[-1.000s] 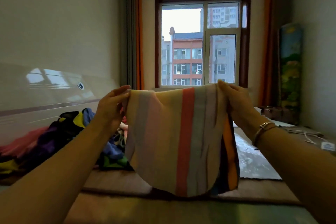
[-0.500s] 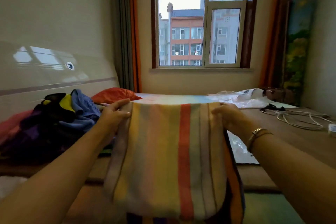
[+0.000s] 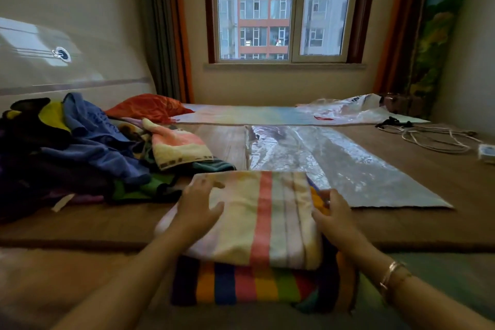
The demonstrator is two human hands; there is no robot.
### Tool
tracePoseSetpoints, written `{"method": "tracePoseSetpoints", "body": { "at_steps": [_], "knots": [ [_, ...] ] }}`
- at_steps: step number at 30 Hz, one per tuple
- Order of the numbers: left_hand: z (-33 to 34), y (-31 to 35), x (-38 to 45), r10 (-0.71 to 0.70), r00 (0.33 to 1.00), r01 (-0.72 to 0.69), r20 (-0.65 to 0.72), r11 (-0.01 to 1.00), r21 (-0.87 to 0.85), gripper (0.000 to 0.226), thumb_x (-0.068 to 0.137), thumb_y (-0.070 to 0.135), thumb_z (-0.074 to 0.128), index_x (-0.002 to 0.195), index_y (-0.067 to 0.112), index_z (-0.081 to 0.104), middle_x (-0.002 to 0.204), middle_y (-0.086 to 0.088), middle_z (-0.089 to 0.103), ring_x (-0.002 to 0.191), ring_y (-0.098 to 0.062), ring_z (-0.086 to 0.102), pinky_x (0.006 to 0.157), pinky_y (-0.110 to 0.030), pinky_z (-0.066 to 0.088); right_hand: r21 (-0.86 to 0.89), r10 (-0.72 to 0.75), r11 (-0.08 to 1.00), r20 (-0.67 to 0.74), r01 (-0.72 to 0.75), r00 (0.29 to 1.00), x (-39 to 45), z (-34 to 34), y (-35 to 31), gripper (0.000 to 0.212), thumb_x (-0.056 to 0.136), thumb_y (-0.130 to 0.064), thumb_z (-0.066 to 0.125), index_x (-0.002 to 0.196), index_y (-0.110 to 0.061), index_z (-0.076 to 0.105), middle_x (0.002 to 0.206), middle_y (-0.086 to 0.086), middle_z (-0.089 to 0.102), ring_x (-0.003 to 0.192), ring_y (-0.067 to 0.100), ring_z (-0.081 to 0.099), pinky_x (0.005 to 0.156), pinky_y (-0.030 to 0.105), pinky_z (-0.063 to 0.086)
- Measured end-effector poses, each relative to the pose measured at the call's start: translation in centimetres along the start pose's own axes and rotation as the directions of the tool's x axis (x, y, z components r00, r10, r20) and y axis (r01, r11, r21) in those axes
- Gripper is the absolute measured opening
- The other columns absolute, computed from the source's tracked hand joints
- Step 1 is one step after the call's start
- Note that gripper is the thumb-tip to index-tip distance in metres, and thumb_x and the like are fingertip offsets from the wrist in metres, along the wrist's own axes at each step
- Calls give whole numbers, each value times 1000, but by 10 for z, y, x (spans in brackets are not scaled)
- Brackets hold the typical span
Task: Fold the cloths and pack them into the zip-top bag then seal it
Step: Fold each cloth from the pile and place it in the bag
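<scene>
**Inspector:** State of the folded cloth?

**Assistant:** A pastel striped cloth (image 3: 257, 220) is seen folded and laid flat on the wooden platform (image 3: 80, 225), on top of a brighter rainbow-striped cloth (image 3: 241, 286) whose near edge projects beneath it.

**Inspector:** The hands?

**Assistant:** The left hand (image 3: 197, 206) is laid flat on the left part of the pastel cloth, fingers spread and straight. The right hand (image 3: 333, 214) is placed at the cloth's right edge, fingers relaxed and touching the fabric; nothing is pinched. A bracelet (image 3: 391, 273) is noted on the right wrist.

**Inspector:** The bag?

**Assistant:** A clear zip-top bag (image 3: 334, 166) is found lying flat on the platform, just beyond and to the right of the folded cloth, its near left corner touching or slightly overlapped by the cloth. Whether its seal is closed cannot be told.

**Inspector:** Remaining cloths?

**Assistant:** An unfolded heap (image 3: 67, 147) is recorded at the left, in dark, blue, yellow and green fabrics, with a pink and cream towel (image 3: 179, 144) resting on its right side.

**Inspector:** Other items?

**Assistant:** An orange pillow (image 3: 147, 107) is seen behind the heap, a crumpled plastic bag (image 3: 345, 107) at the far right, white cables (image 3: 434, 136) coiled near the right wall, and a window (image 3: 281, 8) ahead.
</scene>
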State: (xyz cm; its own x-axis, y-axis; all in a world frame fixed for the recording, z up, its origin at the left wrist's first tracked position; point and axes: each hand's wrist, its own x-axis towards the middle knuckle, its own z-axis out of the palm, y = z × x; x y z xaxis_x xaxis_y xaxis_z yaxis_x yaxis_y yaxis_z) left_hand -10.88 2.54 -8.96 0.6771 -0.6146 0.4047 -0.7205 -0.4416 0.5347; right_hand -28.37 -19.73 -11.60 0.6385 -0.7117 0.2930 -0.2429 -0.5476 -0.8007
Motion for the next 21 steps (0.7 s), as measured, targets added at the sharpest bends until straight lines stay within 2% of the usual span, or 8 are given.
{"method": "tracePoseSetpoints", "body": {
  "at_steps": [1,3,5,7,10,13,17,21],
  "knots": [
    [9,11,-12,82,997,-82,-3,996,-31,41,67,51,47,99,30,63,105,2,61,106,-24,55,95,-37,37,16,-4,1000,-30,5,1000,-14,-2,10,26,83,-15,64,106,-18,53,108,4,54,105,25,54,88,39,45],
    [28,38,-33,189,982,-187,23,980,-67,26,73,49,58,94,34,63,102,10,57,102,-15,51,89,-28,35,94,7,996,-110,3,994,-36,-8,22,25,79,-22,67,95,-32,51,102,2,57,100,25,56,86,48,48],
    [50,65,-57,268,960,-264,79,963,-56,27,77,45,67,101,33,63,109,12,54,104,-11,43,88,-27,36,157,31,988,-194,0,981,-53,-13,29,28,78,-23,70,94,-34,50,103,2,57,100,24,56,85,51,50],
    [73,80,-75,350,933,-350,87,937,-14,33,75,49,66,105,35,61,112,15,52,104,-10,43,87,-29,39,198,48,980,-221,-3,974,-65,-16,35,29,79,-23,72,96,-31,49,106,2,56,102,23,55,85,49,50],
    [97,83,-83,379,924,-380,60,925,19,33,72,44,64,103,34,61,109,13,55,101,-14,50,82,-34,45,252,81,967,-133,-46,988,-72,-28,39,30,79,-24,72,99,-25,50,110,5,55,94,15,56,76,35,51],
    [102,83,-77,403,914,-405,42,907,117,34,71,33,64,105,32,60,110,11,55,99,-18,51,79,-35,46,202,134,971,1,-131,991,-79,-44,38,22,85,-6,64,100,-13,49,103,11,58,80,14,56,59,23,40],
    [99,84,-75,407,911,-413,72,900,142,44,75,25,63,117,32,52,120,13,50,106,-14,47,82,-31,44,137,153,975,143,-173,978,-87,-45,27,18,88,-4,59,90,-16,45,92,11,56,80,23,58,59,30,47],
    [92,90,-80,384,923,-382,-27,923,52,33,79,20,61,108,32,50,107,14,55,95,-11,55,72,-33,49,-158,91,986,213,-58,973,-90,-37,30,18,84,-9,57,96,-17,45,99,10,56,89,23,59,77,42,53]
  ]
}}
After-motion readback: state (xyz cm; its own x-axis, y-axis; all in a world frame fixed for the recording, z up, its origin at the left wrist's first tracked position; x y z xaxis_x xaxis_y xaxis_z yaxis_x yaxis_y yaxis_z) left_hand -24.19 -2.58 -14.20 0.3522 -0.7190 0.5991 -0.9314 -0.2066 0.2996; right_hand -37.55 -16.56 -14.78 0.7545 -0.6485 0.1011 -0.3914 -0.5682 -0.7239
